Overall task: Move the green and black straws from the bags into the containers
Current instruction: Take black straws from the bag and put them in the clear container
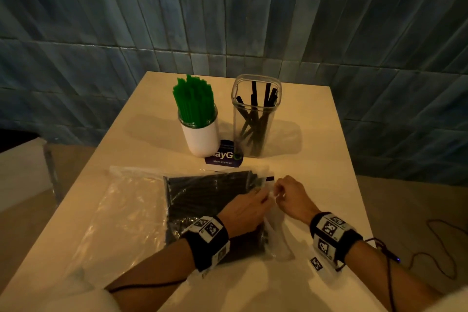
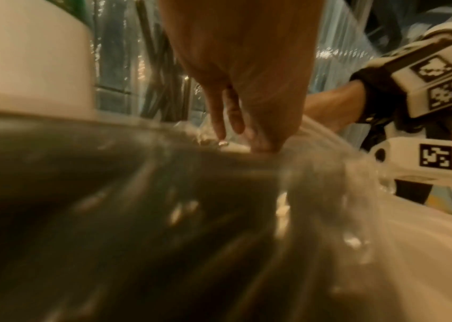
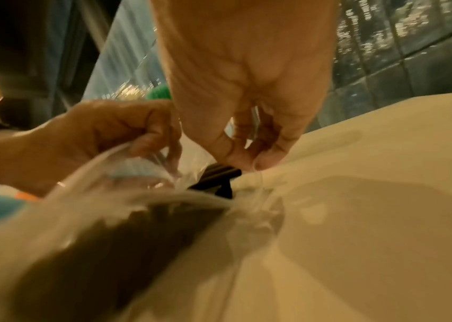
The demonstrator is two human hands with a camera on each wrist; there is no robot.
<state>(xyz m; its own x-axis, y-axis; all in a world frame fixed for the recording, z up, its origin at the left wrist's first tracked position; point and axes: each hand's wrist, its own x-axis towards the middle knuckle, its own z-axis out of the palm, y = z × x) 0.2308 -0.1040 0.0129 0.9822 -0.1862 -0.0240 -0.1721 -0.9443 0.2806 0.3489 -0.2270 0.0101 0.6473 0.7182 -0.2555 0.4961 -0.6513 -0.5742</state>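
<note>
Both hands at the mouth of the bag (image 1: 202, 200) of black straws (image 1: 192, 192) lying on the table (image 1: 316, 159): left hand (image 1: 244, 208) and right hand (image 1: 295, 197) each pinch the bag's edge, fingers curled. Empty bag (image 1: 121, 210) lies left. Green straws (image 1: 195, 99) stand in white cup (image 1: 202, 140); a few black ones in clear jar (image 1: 255, 114).

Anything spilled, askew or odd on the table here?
Nothing spilled. One black straw pokes out of the bag of black straws at the mouth, where the left hand and right hand pinch the plastic.
</note>
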